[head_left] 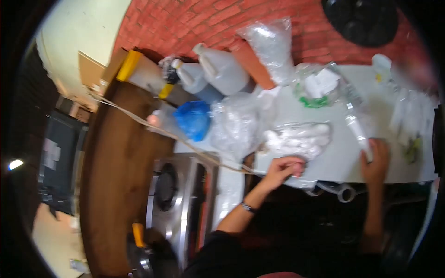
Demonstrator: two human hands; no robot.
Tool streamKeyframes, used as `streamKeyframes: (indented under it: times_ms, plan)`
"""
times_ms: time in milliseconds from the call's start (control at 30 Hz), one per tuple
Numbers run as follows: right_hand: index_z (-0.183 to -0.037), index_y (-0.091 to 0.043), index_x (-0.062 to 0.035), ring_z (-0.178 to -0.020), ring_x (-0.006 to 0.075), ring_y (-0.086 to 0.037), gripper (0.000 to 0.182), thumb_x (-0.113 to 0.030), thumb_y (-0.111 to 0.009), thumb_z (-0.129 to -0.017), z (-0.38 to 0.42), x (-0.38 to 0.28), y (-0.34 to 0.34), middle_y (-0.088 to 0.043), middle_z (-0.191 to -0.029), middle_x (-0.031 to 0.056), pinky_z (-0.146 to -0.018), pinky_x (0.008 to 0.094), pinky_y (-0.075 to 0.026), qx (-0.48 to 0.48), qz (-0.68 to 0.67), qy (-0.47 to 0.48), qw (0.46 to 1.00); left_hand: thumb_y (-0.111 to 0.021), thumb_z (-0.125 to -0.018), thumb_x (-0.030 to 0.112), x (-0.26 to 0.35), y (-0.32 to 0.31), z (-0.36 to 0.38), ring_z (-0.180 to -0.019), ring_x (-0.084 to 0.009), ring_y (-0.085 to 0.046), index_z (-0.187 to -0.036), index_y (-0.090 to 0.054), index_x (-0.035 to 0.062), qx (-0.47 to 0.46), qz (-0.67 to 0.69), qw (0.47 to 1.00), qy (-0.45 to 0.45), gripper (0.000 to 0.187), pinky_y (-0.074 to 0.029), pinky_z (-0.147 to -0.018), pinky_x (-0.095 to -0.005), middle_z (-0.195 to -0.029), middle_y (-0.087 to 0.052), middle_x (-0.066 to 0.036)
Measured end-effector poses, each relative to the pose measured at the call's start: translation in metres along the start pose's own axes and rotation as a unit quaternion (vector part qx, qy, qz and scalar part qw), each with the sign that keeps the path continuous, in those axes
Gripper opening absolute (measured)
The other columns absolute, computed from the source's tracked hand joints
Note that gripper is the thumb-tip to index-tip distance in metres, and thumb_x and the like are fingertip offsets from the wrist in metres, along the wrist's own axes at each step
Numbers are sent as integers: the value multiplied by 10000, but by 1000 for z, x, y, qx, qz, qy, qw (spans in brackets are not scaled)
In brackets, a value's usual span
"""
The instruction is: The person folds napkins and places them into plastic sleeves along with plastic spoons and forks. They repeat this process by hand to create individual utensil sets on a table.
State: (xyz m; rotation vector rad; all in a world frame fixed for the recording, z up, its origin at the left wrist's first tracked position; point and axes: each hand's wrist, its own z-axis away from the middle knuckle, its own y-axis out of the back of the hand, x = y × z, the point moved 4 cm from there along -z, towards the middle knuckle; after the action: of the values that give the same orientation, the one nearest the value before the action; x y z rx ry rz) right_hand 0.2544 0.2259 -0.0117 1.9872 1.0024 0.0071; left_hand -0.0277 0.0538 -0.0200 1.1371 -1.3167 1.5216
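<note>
My left hand [283,169] is at the table's front edge with its fingers curled together. Whether anything small is between them is too blurred to tell. Just beyond it lies a clear plastic bag [301,138] with white rounded pieces inside. My right hand [376,161] is closed around the near end of a long, narrow white object [356,127], whose kind the blur hides. Farther back is another clear bag [319,85] with a white paper and a green part.
Large plastic jugs [225,69], a blue bag [193,120] and clear bags [236,123] crowd the left side. A cord [185,141] crosses beside a gas stove [178,190]. More plastic packets [410,113] lie at right. A red brick wall [185,23] stands behind.
</note>
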Motion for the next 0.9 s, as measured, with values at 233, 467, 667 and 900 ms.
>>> streamKeyframes:
  times_ms: [233,467,667,900]
  plan:
    - [-1046,-630,-42,-1016,356,-569,382,-188,-768,-722,-2,-2,-4,-629,-1055,139,-913,481,-413,22,-32,16,999,-623,-934,68,-4,6,2,-758,-145,-641,-1123,-651,-57,0,26,999,-23,228,-535,-707,-271,-905,-688,-105]
    - [-1047,-629,-77,-987,317,-562,347,-164,-741,-730,-9,-18,5,-619,-1026,89,-845,447,-423,-5,-37,6,999,-669,-905,60,6,0,4,-703,-119,-628,-1046,-689,-40,20,42,999,-6,174,-532,-667,-259,-820,-683,-72]
    - [-1050,-637,-67,-976,326,-566,342,-159,-747,-740,-9,-20,2,-624,-1033,109,-856,434,-428,-21,-9,16,1000,-666,-900,40,3,2,4,-690,-120,-626,-1014,-686,-39,8,44,999,1,140,-530,-652,-262,-802,-677,-63]
    - [-983,-631,-38,-923,335,-579,255,-98,-732,-757,-8,-11,-5,-633,-973,134,-828,424,-441,-7,15,43,999,-662,-906,46,7,1,-1,-692,-118,-612,-1026,-678,-47,-1,17,1000,-6,152,-512,-655,-265,-811,-673,-70]
